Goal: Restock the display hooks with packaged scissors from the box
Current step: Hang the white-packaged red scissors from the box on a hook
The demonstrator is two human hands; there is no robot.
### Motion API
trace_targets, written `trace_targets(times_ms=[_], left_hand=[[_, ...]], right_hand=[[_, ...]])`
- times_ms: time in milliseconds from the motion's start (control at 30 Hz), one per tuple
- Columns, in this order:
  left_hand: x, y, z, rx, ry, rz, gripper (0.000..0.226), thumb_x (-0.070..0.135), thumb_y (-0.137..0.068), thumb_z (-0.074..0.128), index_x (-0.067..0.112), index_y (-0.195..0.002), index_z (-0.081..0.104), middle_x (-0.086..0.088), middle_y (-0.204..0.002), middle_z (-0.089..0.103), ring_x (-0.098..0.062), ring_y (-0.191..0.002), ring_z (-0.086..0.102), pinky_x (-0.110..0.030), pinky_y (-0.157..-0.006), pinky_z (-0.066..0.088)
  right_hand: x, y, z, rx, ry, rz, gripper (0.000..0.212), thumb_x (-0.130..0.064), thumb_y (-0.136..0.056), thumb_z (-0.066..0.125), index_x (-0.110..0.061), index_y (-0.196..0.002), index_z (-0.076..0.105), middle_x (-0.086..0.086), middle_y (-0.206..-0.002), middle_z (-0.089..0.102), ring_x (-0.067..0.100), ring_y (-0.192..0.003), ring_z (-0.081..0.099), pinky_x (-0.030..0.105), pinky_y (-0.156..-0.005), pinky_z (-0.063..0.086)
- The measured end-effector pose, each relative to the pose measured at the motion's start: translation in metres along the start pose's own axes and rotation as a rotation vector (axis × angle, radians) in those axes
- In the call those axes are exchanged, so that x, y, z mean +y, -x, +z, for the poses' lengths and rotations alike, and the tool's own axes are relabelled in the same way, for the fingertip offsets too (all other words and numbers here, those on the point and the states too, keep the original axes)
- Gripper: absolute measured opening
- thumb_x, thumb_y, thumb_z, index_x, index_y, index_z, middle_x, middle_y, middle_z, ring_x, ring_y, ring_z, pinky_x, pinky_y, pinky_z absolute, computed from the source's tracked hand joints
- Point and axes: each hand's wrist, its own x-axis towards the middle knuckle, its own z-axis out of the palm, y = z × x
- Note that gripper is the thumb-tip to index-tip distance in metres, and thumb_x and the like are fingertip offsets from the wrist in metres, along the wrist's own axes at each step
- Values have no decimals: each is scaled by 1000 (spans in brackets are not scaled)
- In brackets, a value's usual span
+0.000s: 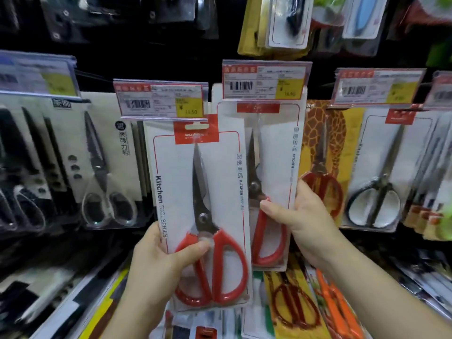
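Two packs of red-handled scissors are in the hands; the left hand (159, 260) grips the front pack (199, 211) at its lower left edge, thumb pressed on the blister over the handle, and holds it up just below the price tag marked 11.50 (161, 99); the right hand (297, 216) holds the second pack (270, 182), which sits to the right of that tag and partly behind the front pack, thumb on its face and fingers round its right edge. Each pack looks light but bottom-heavy, since the handles lie low; the card back is stiff yet bends if squeezed, and the clear blister is slick, so a pinch across the card edge near the handles seems surest. The hang slot (195, 125) at the top of the front pack, just under the tag, must stay free for the hook; I cannot see the hook itself, nor the box.
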Motion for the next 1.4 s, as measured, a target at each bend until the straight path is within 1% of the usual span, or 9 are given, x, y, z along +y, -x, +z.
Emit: trace_targets(times_ms=[67,333,467,700,800,1100,1200,1300,1400], left_hand=[[-1,0,0,0,15,-5,41,-13,-61,74,5,-97,65,-12,-82,75,-27,-77,72,-33,-68,56],[-7,-1,6,-22,35,-45,43,-12,-63,75,4,-101,63,-12,-84,76,-28,-78,73,-30,-66,59],[-7,-1,7,-40,69,-52,49,-7,-55,76,5,-101,63,-13,-84,75,-29,-79,73,-34,-69,57],[-6,-2,6,-141,62,-41,60,-1,-46,81,6,-103,63,-12,-86,76,-27,-79,74,-35,-70,57],[-11,-4,3,-123,58,-55,62,-1,-43,83,5,-102,64,-15,-89,75,-31,-83,73,-40,-76,57],[-17,-6,-3,-29,91,-78,54,4,-43,79,7,-96,66,-15,-82,75,-29,-75,73,-36,-68,57],[-17,-5,-3,-36,94,-85,57,-1,-43,86,8,-96,66,-13,-83,75,-29,-75,73,-34,-65,56],[-17,-5,-4,-35,113,-96,55,0,-45,81,6,-98,65,-14,-83,75,-30,-76,73,-36,-68,55],[-19,-6,-4,-27,100,-92,59,-5,-42,82,7,-97,65,-14,-82,75,-29,-76,73,-35,-67,56]], right_hand=[[-2,-5,0,-13,-23,27,55,-12,-63,70,-14,-115,53,5,-113,69,18,-104,66,27,-84,54],[0,-6,-1,-23,-5,90,56,-15,-62,71,-16,-116,53,8,-114,68,25,-106,65,46,-95,50],[-4,0,-3,2,-26,79,50,-5,-70,77,-16,-112,53,10,-114,68,26,-104,66,45,-91,52],[-7,3,-4,46,30,28,48,-14,-61,76,-22,-103,54,7,-111,68,22,-101,66,38,-85,53],[-6,0,-4,56,11,83,37,-4,-75,73,-22,-103,55,5,-107,69,20,-96,68,33,-77,54],[12,-28,7,10,68,134,42,-11,-81,70,-14,-119,51,7,-115,67,23,-108,63,46,-99,48],[22,-31,3,45,90,112,31,-25,-82,67,-17,-111,57,3,-106,70,20,-99,67,39,-88,54],[29,-24,-1,97,8,130,14,-21,-96,48,-20,-99,62,-3,-87,74,10,-80,71,24,-67,56],[33,-24,-1,224,28,105,21,-25,-98,45,-21,-88,63,3,-81,72,17,-77,69,35,-71,57]])
